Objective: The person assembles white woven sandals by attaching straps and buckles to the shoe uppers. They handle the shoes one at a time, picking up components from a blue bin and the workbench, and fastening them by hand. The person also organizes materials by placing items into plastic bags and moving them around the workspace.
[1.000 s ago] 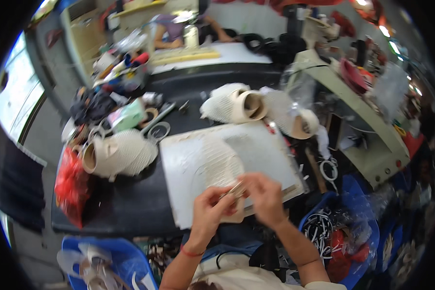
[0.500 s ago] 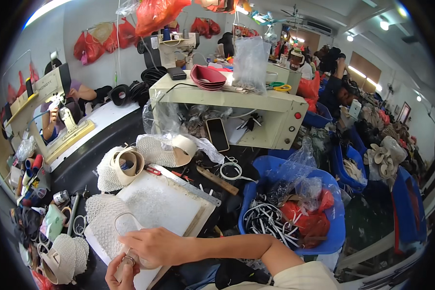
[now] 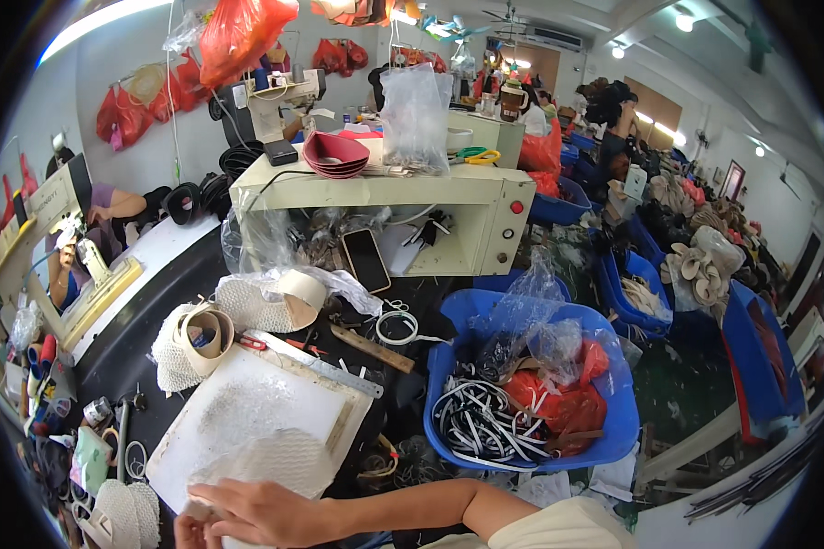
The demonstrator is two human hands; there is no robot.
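Note:
A white woven-textured piece (image 3: 279, 457) with a rounded outline lies over the near part of a white board (image 3: 247, 393). At its near edge my right hand (image 3: 270, 514) grips it, fingers bent together. My left hand (image 3: 190, 532) is close beside, low in the picture, with curled fingers at the same piece; the lower frame edge cuts it off. Just past the board sit two more white woven pieces, one with a coiled beige strip (image 3: 203, 337), the other with a beige band (image 3: 300, 297). A metal ruler (image 3: 339, 371) lies along the board's far right side.
A blue basket (image 3: 627, 412) on the right holds black-and-white strips and red plastic bags. A phone (image 3: 366, 261) leans by a cream machine housing (image 3: 366, 188). A wooden stick (image 3: 373, 349), white cord (image 3: 397, 326) and, at left, tools and a woven piece (image 3: 142, 514) lie around.
The view has swung right, shifting the scene leftward. Both hands are lower in the picture, and the woven piece has been drawn across the board's near part; its thin loop no longer shows.

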